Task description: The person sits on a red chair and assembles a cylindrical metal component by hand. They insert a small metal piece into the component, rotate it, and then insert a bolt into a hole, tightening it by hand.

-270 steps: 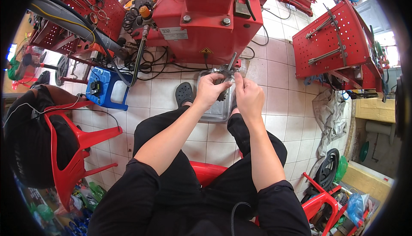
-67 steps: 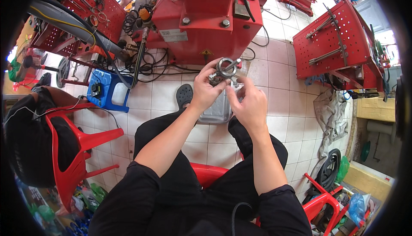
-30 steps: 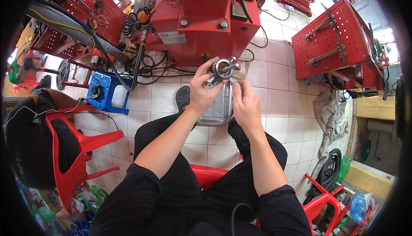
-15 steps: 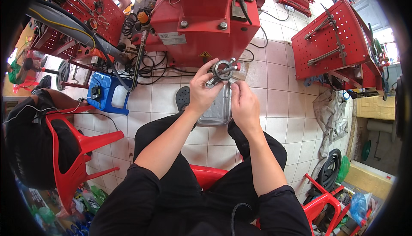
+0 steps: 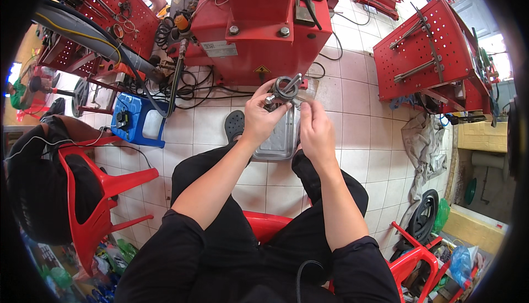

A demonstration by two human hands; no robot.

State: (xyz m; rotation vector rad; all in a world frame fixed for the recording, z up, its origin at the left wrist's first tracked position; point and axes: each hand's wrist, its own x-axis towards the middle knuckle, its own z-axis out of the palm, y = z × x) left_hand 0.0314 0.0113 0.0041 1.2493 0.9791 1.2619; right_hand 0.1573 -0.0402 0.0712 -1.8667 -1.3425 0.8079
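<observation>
Above the floor between my knees, my left hand [image 5: 260,117] is closed around a dark metal part with a round, ring-shaped opening [image 5: 279,90] and short silver pieces sticking out of it. My right hand [image 5: 317,133] is at the part's lower right side, its thumb and fingers pinched together. Something small and light shows at those fingertips, too small to name. Below both hands lies a shallow grey rectangular tray [image 5: 276,154], partly covered by them.
A red machine base [image 5: 264,60] stands just ahead, with black cables [image 5: 206,91] at its left. Further left are a blue stool [image 5: 132,121] and a red chair [image 5: 99,184] with a person beside it. A red perforated tool panel [image 5: 408,49] stands at right.
The metal part has turned in my left hand, and a silver end now points up and right. My right hand has shifted slightly to the right.
</observation>
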